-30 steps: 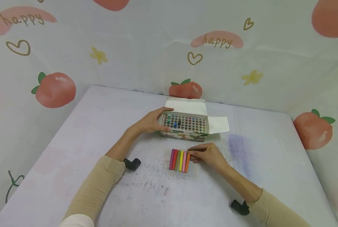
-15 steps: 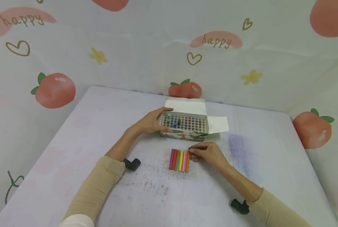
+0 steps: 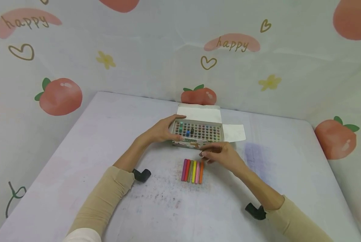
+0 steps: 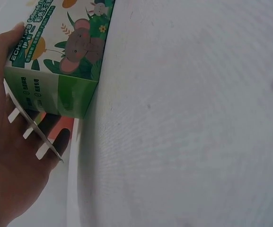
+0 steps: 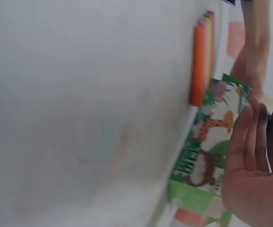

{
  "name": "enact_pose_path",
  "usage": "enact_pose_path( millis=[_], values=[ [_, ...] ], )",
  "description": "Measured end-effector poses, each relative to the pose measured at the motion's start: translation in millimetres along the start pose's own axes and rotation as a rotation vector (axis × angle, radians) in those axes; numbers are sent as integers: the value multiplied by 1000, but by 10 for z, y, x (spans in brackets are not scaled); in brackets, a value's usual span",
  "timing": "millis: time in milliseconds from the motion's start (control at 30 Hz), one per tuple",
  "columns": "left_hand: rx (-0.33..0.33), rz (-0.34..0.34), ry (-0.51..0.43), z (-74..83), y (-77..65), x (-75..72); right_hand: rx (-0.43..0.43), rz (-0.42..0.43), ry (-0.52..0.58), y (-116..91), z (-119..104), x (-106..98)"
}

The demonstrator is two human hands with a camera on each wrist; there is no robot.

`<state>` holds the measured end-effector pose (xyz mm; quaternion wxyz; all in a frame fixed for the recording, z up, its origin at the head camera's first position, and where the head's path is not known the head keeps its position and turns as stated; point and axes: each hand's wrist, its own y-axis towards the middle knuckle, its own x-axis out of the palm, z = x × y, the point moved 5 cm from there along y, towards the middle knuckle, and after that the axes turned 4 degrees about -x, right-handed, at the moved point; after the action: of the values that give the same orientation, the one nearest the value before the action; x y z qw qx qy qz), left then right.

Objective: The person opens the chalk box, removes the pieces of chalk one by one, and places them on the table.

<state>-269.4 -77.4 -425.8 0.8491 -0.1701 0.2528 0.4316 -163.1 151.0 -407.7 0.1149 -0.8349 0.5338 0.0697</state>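
Note:
In the head view my left hand (image 3: 160, 130) grips the left end of an open chalk box (image 3: 195, 144), thumb at the front and index finger along the back rim. The left wrist view shows the printed box (image 4: 82, 42) close up, with a loose end flap (image 4: 34, 124) across the fingers. Six-colour chalk sticks (image 3: 193, 171) lie side by side in front of it, orange (image 5: 199, 66) nearest my right hand. My right hand (image 3: 224, 155) hovers above their far ends, fingers bent toward the thumb; no stick shows in it in the right wrist view.
Rows of holes (image 3: 207, 132) fill the box, a few teal, blue and dark sticks standing up at its left. White lid flaps (image 3: 233, 132) spread behind and to the right. The white table (image 3: 156, 208) carries coloured smudges; a printed cloth (image 3: 153, 50) hangs behind it.
My right hand has moved from the far end of the orange chalk stick up toward the box, overlapping its front right. The row of sticks and my left hand stay put.

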Motion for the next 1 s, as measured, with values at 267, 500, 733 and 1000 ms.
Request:
enact_pose_path(
  millis=[267, 500, 733, 1000],
  values=[
    [2, -1, -6, 3, -7, -1, -73, -13, 19, 128, -195, -54],
    [1, -1, 7, -3, 0, -2, -104, 42, -52, 236, -264, -143],
    [5, -6, 4, 0, 2, 3, -139, 71, -58, 321, -304, -204],
    [9, 1, 9, -8, 5, 0, -114, 101, -100, 442, -295, -239]
  ],
)
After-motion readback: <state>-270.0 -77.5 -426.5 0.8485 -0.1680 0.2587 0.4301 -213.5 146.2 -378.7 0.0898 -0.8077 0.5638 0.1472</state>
